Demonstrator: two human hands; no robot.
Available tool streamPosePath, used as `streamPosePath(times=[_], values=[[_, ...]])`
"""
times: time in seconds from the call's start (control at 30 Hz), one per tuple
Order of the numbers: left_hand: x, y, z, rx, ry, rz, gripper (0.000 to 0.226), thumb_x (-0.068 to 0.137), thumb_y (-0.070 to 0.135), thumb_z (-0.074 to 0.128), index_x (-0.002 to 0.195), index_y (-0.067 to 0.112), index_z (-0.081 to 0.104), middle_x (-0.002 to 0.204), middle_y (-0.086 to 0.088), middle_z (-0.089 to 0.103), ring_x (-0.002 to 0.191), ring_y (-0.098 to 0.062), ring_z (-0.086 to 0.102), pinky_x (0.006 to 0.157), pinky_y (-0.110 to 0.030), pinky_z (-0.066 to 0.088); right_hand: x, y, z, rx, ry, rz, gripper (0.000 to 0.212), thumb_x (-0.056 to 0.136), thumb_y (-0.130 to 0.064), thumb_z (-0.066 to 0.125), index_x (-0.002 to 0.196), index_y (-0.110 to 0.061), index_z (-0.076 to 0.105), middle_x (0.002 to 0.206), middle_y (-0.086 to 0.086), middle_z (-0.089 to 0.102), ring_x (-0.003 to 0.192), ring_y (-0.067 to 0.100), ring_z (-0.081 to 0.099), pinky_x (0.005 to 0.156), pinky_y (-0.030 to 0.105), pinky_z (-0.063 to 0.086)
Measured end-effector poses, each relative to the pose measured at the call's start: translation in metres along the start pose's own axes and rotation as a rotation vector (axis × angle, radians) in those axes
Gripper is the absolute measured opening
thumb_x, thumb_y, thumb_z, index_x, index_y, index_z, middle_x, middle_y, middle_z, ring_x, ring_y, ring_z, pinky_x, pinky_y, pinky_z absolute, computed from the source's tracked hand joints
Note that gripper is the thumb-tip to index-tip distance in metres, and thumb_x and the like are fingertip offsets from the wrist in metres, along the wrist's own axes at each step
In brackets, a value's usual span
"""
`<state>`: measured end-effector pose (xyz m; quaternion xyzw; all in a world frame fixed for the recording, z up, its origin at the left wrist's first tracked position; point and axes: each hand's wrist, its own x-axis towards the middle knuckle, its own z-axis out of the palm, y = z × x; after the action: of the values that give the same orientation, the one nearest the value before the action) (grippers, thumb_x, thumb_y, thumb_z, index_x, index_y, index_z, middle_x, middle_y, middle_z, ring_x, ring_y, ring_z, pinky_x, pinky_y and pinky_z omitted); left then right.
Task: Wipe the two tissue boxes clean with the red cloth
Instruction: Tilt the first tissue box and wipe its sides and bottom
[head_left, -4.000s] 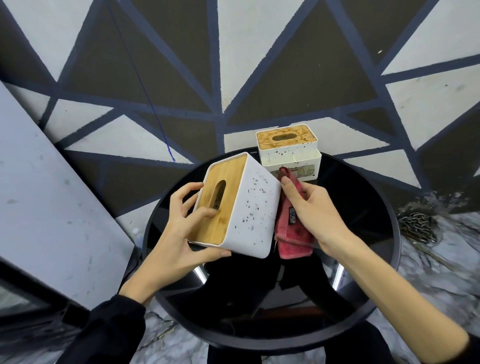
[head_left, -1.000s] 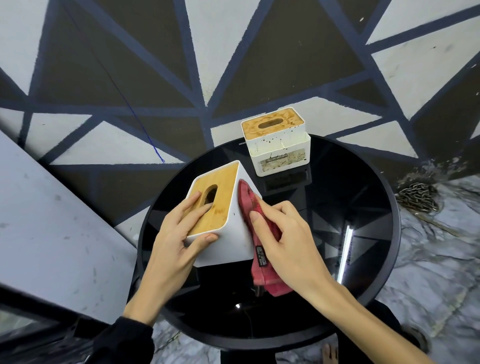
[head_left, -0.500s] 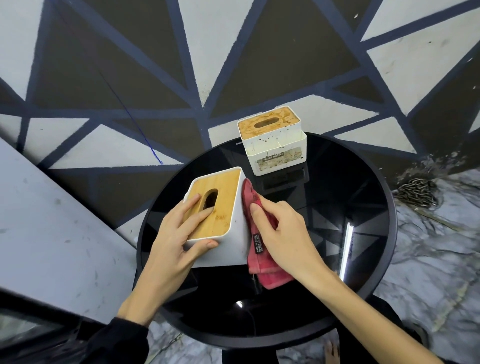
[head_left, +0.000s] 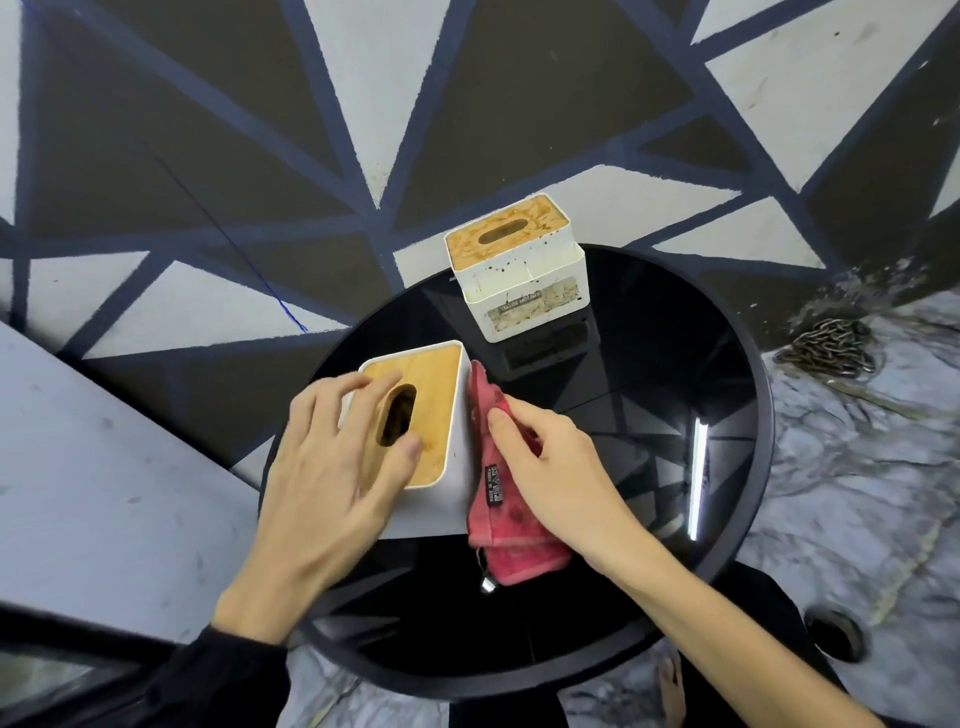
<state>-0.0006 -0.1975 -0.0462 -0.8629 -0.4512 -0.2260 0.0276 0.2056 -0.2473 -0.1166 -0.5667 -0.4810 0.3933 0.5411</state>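
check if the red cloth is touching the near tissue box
Touching. The head view shows the right hand pressing the red cloth flat against the near tissue box's white side.

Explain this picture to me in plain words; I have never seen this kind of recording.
No machine here: a person wears a camera on the head, looking down at both hands. On the round black glass table stand two white tissue boxes with wooden lids. The left hand rests on the near tissue box. The right hand presses the red cloth against that box's side. The far tissue box, stained and speckled, stands apart, untouched.
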Motion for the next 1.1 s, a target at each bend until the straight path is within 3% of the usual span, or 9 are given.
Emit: streamPosePath(times=[0.07,0.13,0.23,0.33,0.43,0.6,0.77,0.97,1.1], values=[[0.013,0.006,0.004,-0.019,0.034,0.028,0.051,0.102,0.06,0.039,0.14,0.033,0.06,0.139,0.016,0.047,0.123,-0.003,0.04,0.089,-0.027,0.042,0.0,0.003,-0.001,0.02,0.011,0.001,0.03,0.109,-0.045,0.044,0.122,-0.036,0.07,0.106,-0.009,0.073,0.105,0.005,0.066,0.096,0.032,0.055],[0.027,0.007,0.008,-0.035,0.003,0.076,0.048,0.101,0.056,0.042,0.136,0.03,0.063,0.137,0.014,0.047,0.121,-0.006,0.039,0.1,-0.031,0.037,-0.001,0.004,-0.003,0.035,0.015,0.001,0.03,0.109,-0.045,0.044,0.123,-0.038,0.07,0.103,-0.01,0.074,0.103,0.005,0.067,0.095,0.033,0.056],[0.038,0.002,0.01,-0.109,-0.192,0.077,0.06,0.1,0.064,0.035,0.153,0.038,0.049,0.159,0.015,0.035,0.146,-0.006,0.026,0.118,-0.035,0.022,-0.003,0.003,-0.009,0.058,0.016,0.011,0.03,0.109,-0.042,0.045,0.125,-0.038,0.07,0.096,-0.007,0.076,0.092,0.011,0.07,0.088,0.03,0.057],[0.035,-0.003,0.008,-0.079,-0.322,0.162,0.077,0.099,0.071,0.034,0.166,0.034,0.03,0.173,0.02,0.017,0.16,-0.004,0.013,0.128,-0.043,0.021,-0.003,0.001,-0.014,0.093,0.009,0.028,0.028,0.109,-0.041,0.046,0.116,-0.036,0.073,0.093,0.003,0.077,0.087,0.022,0.072,0.081,0.035,0.058],[0.029,0.002,0.004,-0.041,-0.452,0.124,0.112,0.079,0.098,0.038,0.169,0.039,0.006,0.174,0.03,-0.004,0.159,0.007,-0.006,0.131,-0.041,0.018,0.006,0.002,-0.013,0.079,0.023,0.042,0.031,0.109,-0.04,0.046,0.106,-0.025,0.073,0.091,0.009,0.074,0.081,0.022,0.07,0.08,0.039,0.055],[0.03,0.002,0.007,-0.073,-0.526,0.15,0.15,0.054,0.106,0.057,0.169,0.031,-0.004,0.175,0.02,-0.013,0.158,0.005,-0.017,0.134,-0.049,0.008,0.016,-0.004,0.0,0.069,0.01,0.019,0.03,0.109,-0.037,0.049,0.112,-0.022,0.075,0.1,-0.005,0.077,0.093,0.003,0.068,0.081,0.018,0.052],[0.032,-0.009,0.011,-0.111,-0.52,0.193,0.14,0.063,0.106,0.046,0.17,0.027,-0.001,0.176,0.019,-0.013,0.161,0.0,-0.015,0.133,-0.045,0.001,-0.006,0.0,-0.002,0.068,-0.095,0.01,0.031,0.108,-0.043,0.049,0.115,-0.026,0.074,0.101,0.009,0.075,0.098,0.022,0.068,0.089,0.036,0.054],[0.031,-0.009,0.013,-0.095,-0.518,0.185,0.136,0.065,0.107,0.036,0.169,0.028,-0.003,0.176,0.015,-0.013,0.16,0.001,-0.017,0.133,-0.039,-0.002,-0.027,0.002,-0.009,0.003,-0.153,-0.032,0.028,0.107,-0.041,0.052,0.125,-0.037,0.073,0.104,-0.013,0.072,0.106,0.0,0.062,0.093,0.017,0.048],[0.03,-0.006,0.013,-0.083,-0.513,0.186,0.131,0.067,0.108,0.029,0.167,0.03,-0.004,0.174,0.017,-0.014,0.158,0.004,-0.02,0.13,-0.027,-0.009,-0.002,-0.003,-0.003,0.053,-0.078,-0.028,0.027,0.108,-0.037,0.053,0.123,-0.033,0.074,0.111,-0.014,0.077,0.106,0.002,0.069,0.097,0.027,0.055]])
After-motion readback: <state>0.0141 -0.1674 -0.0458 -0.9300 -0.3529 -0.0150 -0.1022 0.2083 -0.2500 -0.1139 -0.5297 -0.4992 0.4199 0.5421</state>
